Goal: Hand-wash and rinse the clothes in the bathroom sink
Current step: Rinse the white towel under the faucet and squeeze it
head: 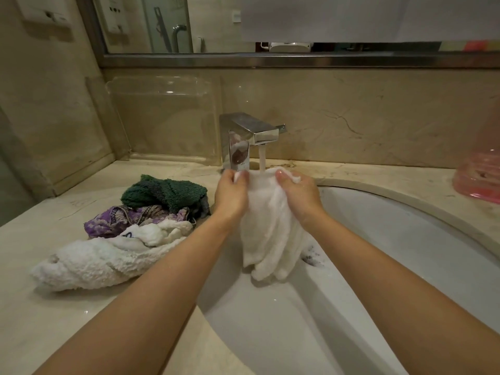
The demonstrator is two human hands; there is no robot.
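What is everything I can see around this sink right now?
white cloth: one, white, held under the running water above the basin
faucet: one, chrome, behind the basin, water flowing
sink: one, white, set in the beige counter
green towel: one, dark green, on the counter left of the sink
purple cloth: one, purple patterned, in front of the green towel
white towel: one, white, nearest on the counter
clear tray: one, transparent, leaning on the back wall
pink container: one, pink, far right
left hand: grips the white cloth
right hand: grips the white cloth

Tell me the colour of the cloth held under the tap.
White cloth, seen clearest in the head view.
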